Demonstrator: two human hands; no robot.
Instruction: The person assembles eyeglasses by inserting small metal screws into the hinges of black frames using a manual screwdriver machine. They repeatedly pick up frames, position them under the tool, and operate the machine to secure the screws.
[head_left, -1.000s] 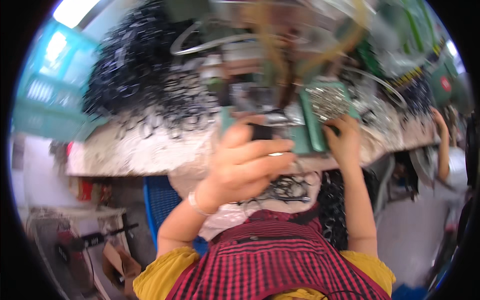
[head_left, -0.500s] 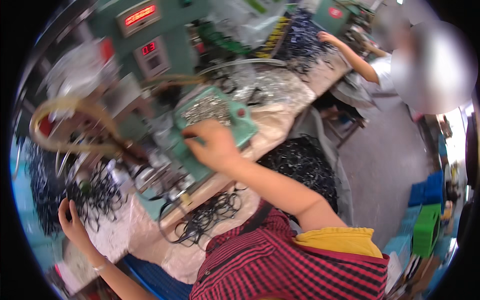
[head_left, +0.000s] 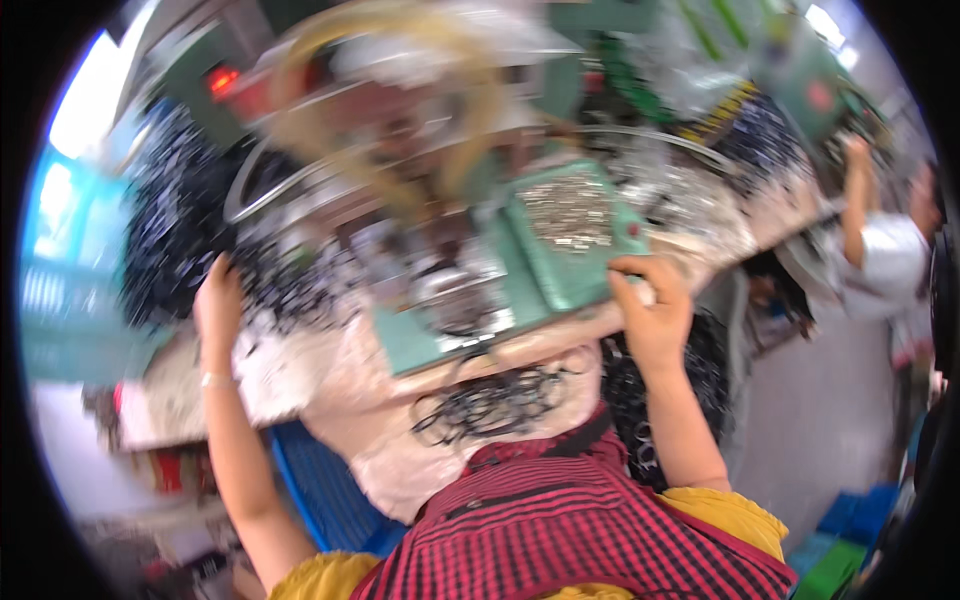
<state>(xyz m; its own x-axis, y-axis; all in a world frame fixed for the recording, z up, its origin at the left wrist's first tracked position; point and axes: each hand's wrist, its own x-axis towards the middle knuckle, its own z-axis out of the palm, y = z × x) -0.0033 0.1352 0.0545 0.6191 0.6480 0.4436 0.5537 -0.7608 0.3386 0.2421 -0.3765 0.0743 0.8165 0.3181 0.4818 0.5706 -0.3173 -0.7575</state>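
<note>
My left hand (head_left: pixel 218 305) is raised beside a tall heap of thin black strips (head_left: pixel 175 225) at the left. Its fingertips are at the heap's edge, too smeared to show what they hold. My right hand (head_left: pixel 658 312) is at the near right corner of a green tray (head_left: pixel 545 270). Its thumb and forefinger are curled together, and whatever is between them is too small to make out. Small shiny metal parts (head_left: pixel 567 212) fill the tray's recess. Left of the tray stands the blurred metal working head (head_left: pixel 460 300) of a bench machine.
Loose black strips (head_left: pixel 490 405) lie on the covered bench edge before me, with more in a sack (head_left: pixel 680 375) at the right. A pale hose (head_left: pixel 490 90) loops above the machine. A co-worker (head_left: pixel 880 250) sits at the far right. A blue chair (head_left: pixel 325 485) is below.
The view has swung left and levelled. My right hand has gone from over the metal parts to the tray's near corner. My left hand, its fingers apart before, is now up against the strip heap.
</note>
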